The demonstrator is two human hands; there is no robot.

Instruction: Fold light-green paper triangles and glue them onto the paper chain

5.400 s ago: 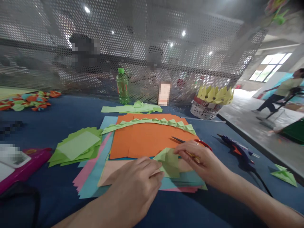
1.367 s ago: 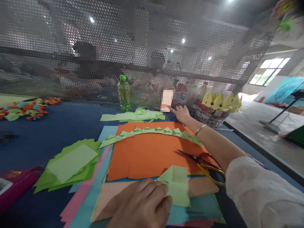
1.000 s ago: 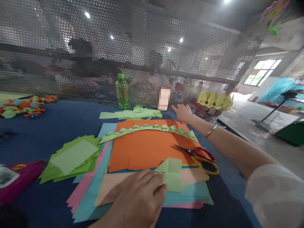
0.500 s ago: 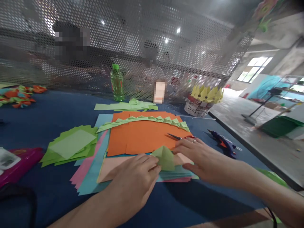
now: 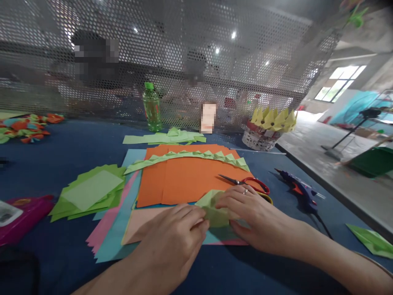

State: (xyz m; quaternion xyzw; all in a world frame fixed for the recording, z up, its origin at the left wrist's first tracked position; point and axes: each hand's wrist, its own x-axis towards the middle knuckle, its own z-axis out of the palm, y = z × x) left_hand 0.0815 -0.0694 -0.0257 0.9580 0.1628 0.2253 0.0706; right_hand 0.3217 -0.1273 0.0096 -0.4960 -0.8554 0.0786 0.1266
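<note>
L hand [image 5: 176, 241] + R hand [image 5: 256, 219]: I see both w/ fingers curled, pinching the green folded paper [image 5: 215, 209] from either side. It sits on the coloured sheet stack [image 5: 113, 233], at the near edge of the orange sheet [image 5: 184, 180]. Just behind R hand are the scissors [image 5: 253, 182]; glue gun [image 5: 299, 190] further right.

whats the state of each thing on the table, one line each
green paper, partly folded, held down by left hand and right hand
scissors, shut, lying on orange sheets
bottle, upright, capped
glue gun, lying on its side
basket, upright, holding yellow paper
</note>
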